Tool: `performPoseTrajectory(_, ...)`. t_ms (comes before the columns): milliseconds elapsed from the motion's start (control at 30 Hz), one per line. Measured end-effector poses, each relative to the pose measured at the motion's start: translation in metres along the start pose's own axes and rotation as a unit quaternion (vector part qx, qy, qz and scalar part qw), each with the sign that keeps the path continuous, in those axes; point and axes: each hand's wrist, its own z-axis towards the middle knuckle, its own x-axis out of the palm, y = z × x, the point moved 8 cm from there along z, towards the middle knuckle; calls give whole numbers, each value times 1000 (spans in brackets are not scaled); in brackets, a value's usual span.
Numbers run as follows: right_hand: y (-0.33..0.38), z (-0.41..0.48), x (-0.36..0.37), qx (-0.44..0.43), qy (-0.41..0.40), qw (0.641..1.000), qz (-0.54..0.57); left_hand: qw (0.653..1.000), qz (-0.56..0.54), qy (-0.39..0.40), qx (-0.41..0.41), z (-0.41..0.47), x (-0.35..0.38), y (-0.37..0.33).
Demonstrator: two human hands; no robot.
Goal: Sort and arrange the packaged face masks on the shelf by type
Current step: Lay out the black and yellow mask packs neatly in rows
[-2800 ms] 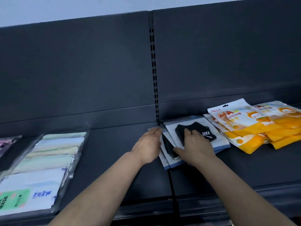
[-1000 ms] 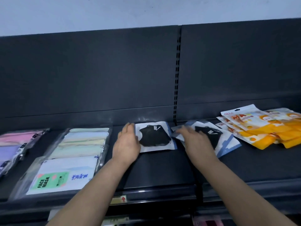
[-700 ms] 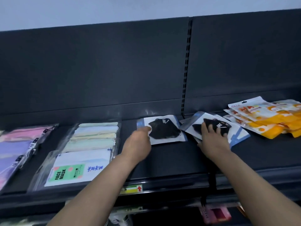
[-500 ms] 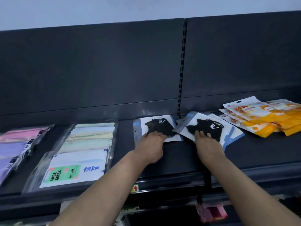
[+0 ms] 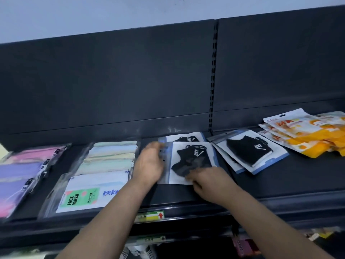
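Both hands' grip on black mask packet [image 5: 194,161], left hand [image 5: 149,163] blurred, right hand [image 5: 209,182] hiding its corner

Four black-mask packs [image 5: 192,161], two pastel packs [image 5: 104,172], several orange packs [image 5: 306,131]

Shelf [image 5: 186,195] holds five groups L to R: far-left mask pack [image 5: 20,174], next the FACE MASK pack [image 5: 97,176], then a center mask packet [image 5: 190,161] lying on another packet [image 5: 186,137] behind it, then a fanned pile of packets [image 5: 250,150], far right a heap of pouches [image 5: 308,133]. Left hand [image 5: 149,165] rests at center packet's left edge, right hand [image 5: 209,182] on its front-right corner. Price tag [image 5: 149,216] on shelf's front lip, below the hands.
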Motion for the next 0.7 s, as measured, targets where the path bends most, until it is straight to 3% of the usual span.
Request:
performPoseTrajectory(100,-17,5,-13,92,-45,994,27,983,50,152,94,-16,41,-10)
performPoseTrajectory(200,-33,2,7,171,48,982,58,950,134,234,157,-29,69,-17)
performPoseTrajectory(267,-31,2,18,170,89,976,104,936,168,265,160,-33,79,-14)
performPoseTrajectory(433,-38,8,17,160,9,975,151,935,178,272,140,-32,86,-10)
performPoseTrajectory(533,-75,-6,3,241,-79,967,35,933,166,289,134,-30,82,-13)
performPoseTrajectory(700,-140,-31,2,374,10,927,-16,961,139,208,121,-23,71,-40)
